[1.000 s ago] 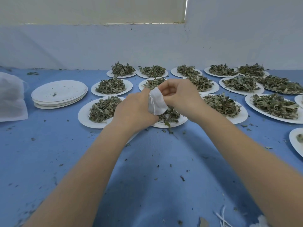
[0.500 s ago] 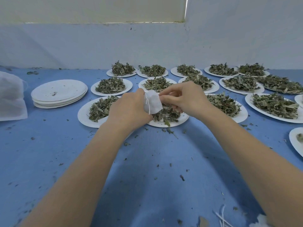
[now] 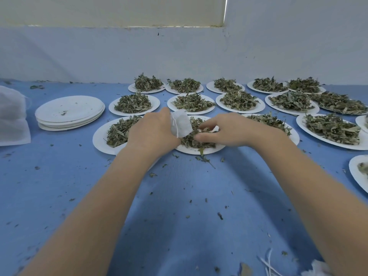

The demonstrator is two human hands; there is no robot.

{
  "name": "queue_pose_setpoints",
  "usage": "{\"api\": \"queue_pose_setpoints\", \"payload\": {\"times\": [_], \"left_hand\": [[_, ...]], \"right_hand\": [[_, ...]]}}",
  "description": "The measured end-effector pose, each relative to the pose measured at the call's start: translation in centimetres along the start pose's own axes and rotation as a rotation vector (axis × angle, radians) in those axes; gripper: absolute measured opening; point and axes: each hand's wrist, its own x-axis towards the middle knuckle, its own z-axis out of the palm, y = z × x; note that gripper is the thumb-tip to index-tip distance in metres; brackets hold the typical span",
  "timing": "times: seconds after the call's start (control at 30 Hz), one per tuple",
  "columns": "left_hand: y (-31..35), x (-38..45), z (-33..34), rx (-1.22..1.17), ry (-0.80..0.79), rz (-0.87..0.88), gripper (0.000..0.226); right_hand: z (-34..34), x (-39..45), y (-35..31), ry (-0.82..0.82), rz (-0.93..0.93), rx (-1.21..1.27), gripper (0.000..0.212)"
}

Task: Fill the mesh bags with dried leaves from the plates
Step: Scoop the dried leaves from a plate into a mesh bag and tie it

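So closest to us the blue tabletop (image 3: 189, 226) is dusted with tiny leaf crumbs, plus a few white string scraps (image 3: 267, 264) near the bottom right edge. Our left hand (image 3: 153, 132) is curled around a small white mesh bag (image 3: 180, 125), soft and papery looking with a thin drawstring down its side, held up right at the edge of the middle plate (image 3: 199, 150). Our right hand (image 3: 229, 130) has its fingers bent down into the dried leaves (image 3: 192, 140) on that plate, pinching at the crinkly grey-green pile. Beside it on the left is another leaf plate (image 3: 99, 139), partly under our wrist. Further out, rows of round white paper plates with similar heaps run to the pale wall (image 3: 179, 52). Off left sits a stack of empty plates (image 3: 69, 112), and a pile of gauzy white bags (image 3: 12, 116) at the edge.
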Motion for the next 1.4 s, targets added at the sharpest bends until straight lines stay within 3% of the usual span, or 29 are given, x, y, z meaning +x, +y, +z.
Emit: {"api": "queue_pose_setpoints", "payload": {"times": [0.17, 0.33, 0.57, 0.9, 1.07, 1.4], "left_hand": [[0.0, 0.0, 0.0, -0.008, -0.007, -0.004, 0.035], [-0.1, 0.1, 0.1, -0.017, -0.004, 0.002, 0.033], [-0.2, 0.0, 0.1, -0.009, -0.017, 0.007, 0.031], [0.1, -0.2, 0.2, 0.009, -0.039, 0.010, 0.035], [0.2, -0.3, 0.2, 0.023, -0.030, 0.023, 0.034], [1.2, -0.7, 0.5, -0.042, 0.014, 0.127, 0.036]], "right_hand": [[0.5, 0.0, 0.7, -0.048, -0.002, -0.060, 0.081], [1.4, 0.6, 1.6, 0.106, -0.081, 0.020, 0.056], [1.6, 0.7, 1.5, 0.203, -0.107, -0.132, 0.057], [2.8, 0.6, 1.9, 0.239, -0.151, 0.032, 0.032], [1.7, 0.0, 1.5, 0.381, -0.209, 0.233, 0.020], [0.7, -0.3, -1.0, 0.391, -0.339, 0.423, 0.026]]}}
